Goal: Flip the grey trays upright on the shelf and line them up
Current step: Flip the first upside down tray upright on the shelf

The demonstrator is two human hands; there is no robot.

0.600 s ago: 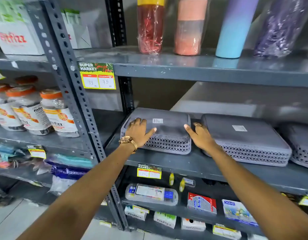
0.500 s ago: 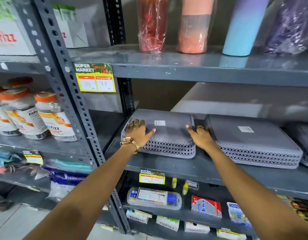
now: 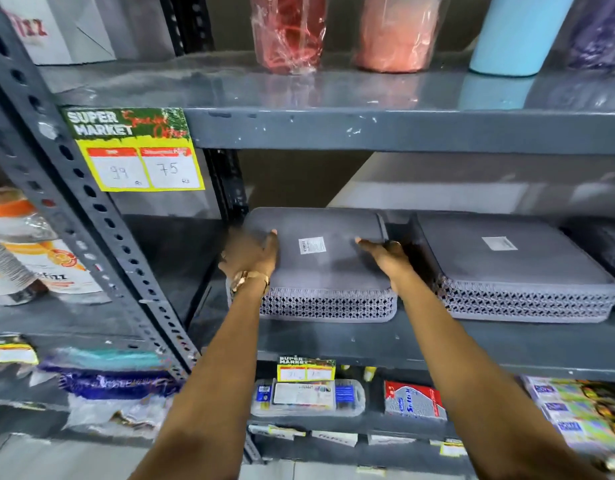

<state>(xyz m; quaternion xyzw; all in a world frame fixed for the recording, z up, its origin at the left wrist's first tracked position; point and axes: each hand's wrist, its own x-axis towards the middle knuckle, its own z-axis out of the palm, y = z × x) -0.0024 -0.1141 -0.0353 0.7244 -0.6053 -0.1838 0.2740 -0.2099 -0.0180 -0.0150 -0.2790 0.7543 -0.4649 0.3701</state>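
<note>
Three grey lattice-sided trays lie upside down on the grey metal shelf [image 3: 437, 344]. The left tray [image 3: 320, 271] has a white sticker on its upturned base. My left hand [image 3: 250, 258] grips its left edge, thumb on top. My right hand [image 3: 385, 258] grips its right edge, thumb on top, in the gap beside the middle tray [image 3: 513, 271]. Only a corner of the third tray [image 3: 610, 251] shows at the right border.
A slotted steel upright [image 3: 91, 216] stands to the left, with a yellow price tag [image 3: 140, 157] on the shelf above. Wrapped bottles [image 3: 288, 29] stand on that upper shelf. Jars [image 3: 39, 258] fill the left bay; boxed goods [image 3: 309, 396] lie below.
Both hands slid from the tray's front corners further back along its sides. The camera has moved closer to the shelf.
</note>
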